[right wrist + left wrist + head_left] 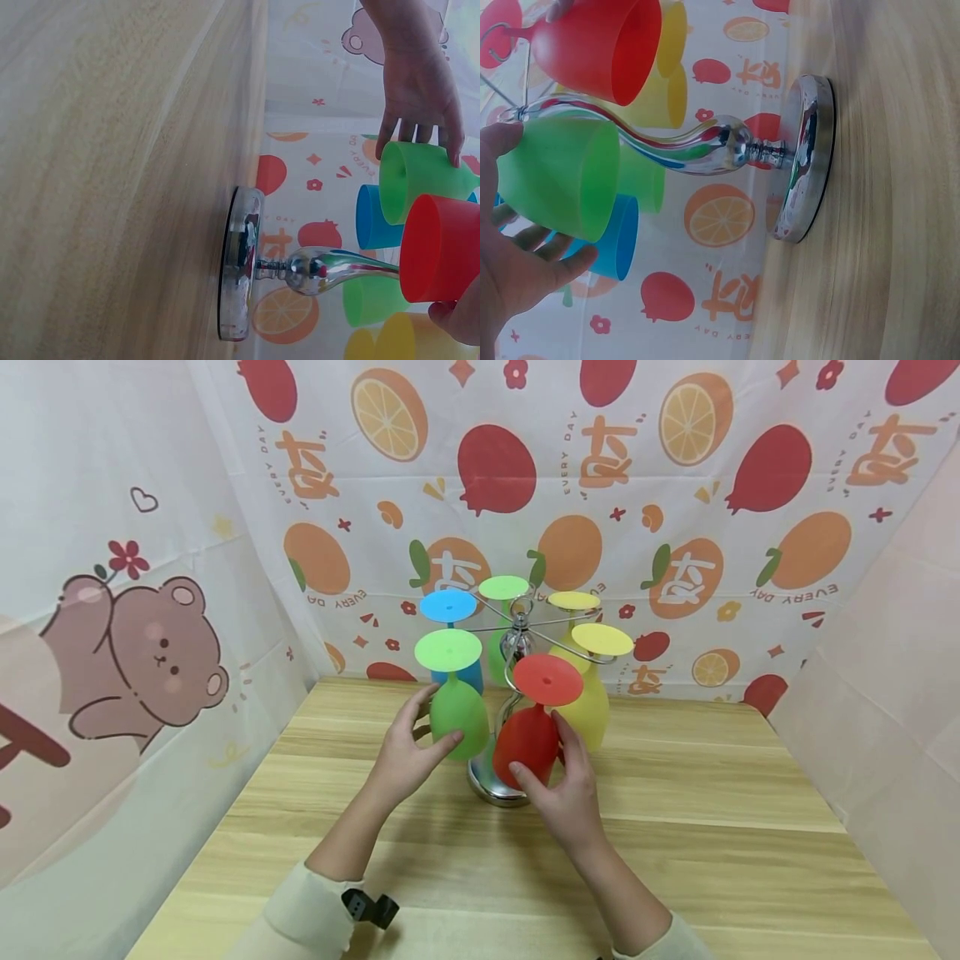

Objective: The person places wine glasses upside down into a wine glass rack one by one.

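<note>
Plastic goblets hang upside down by their feet from a chrome goblet rack [497, 787]. At the front left, my left hand [405, 758] holds the bowl of a green goblet [459, 718], thumb on the near side and fingers on the outer side. Beside it my right hand [570, 797] grips the bowl of a red goblet [525, 747] between thumb and fingers. In the left wrist view the mouths of the green goblet [559, 176] and the red goblet [600, 49] face the table side. Both feet sit up at the wire arms.
A blue goblet [448, 605], another green goblet [503, 587] and two yellow goblets [592, 702] hang around the back and right of the rack. The rack's round base [241, 262] stands on a wood-grain table [697, 827]. Printed cloth [495, 468] lines the back and sides.
</note>
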Available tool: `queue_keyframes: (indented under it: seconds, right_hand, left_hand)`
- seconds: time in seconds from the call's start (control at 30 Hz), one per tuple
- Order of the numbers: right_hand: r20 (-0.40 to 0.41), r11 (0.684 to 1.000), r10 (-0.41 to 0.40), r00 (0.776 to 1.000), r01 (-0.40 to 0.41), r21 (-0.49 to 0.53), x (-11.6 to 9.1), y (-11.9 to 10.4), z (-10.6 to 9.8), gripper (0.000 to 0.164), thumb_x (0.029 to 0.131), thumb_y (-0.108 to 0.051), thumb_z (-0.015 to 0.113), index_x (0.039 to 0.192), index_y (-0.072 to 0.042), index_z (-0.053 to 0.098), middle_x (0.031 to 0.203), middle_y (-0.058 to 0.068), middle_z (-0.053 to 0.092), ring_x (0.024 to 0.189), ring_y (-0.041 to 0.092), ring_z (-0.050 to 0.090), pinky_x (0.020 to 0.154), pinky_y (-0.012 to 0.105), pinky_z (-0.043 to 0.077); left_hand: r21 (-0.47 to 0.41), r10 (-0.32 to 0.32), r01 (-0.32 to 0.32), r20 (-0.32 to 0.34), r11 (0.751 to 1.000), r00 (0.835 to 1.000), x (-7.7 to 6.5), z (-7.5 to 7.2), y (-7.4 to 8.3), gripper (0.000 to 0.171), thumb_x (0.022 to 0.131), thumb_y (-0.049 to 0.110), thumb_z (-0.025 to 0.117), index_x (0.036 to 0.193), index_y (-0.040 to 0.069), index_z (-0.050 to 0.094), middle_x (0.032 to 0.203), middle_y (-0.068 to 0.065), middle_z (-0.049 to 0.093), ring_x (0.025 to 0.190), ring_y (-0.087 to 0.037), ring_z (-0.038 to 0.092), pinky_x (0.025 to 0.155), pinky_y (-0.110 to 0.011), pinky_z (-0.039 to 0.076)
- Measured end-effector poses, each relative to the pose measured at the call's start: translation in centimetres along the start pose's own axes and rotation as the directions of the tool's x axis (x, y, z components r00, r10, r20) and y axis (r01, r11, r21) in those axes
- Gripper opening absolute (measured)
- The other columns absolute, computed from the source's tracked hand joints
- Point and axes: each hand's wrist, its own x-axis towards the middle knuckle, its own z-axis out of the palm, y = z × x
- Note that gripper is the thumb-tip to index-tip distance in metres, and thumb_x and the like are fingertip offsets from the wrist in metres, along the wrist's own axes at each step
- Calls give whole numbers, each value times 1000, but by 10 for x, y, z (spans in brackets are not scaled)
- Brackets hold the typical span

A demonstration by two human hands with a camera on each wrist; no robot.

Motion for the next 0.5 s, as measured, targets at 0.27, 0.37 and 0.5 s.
queue_keyframes:
  seconds: [0.27,0.37,0.5]
  right_hand:
    - [-4,998,-54,999,54,-10,1,21,2,82,83,-24,80,151,-23,34,146,-6,43,132,15,44,98,42,53]
    - [1,997,-79,997,79,-16,1,23,1,82,84,-28,79,151,-24,33,146,-6,43,132,15,44,97,41,53]
    - [19,996,-75,997,76,-40,-1,24,-2,82,84,-30,79,152,-24,32,148,-4,42,133,17,44,98,42,52]
  left_hand:
    - [6,44,-44,-13,999,999,2,-1,-13,76,87,33,75,151,25,34,149,-3,41,133,-28,45,106,-52,44]
    - [12,53,-53,-14,999,998,1,-1,-12,76,87,36,75,151,25,34,149,-3,41,133,-28,45,105,-53,45]
    - [23,56,-55,-13,998,998,1,-2,-12,76,88,40,73,151,26,33,148,-4,42,134,-27,44,105,-55,44]
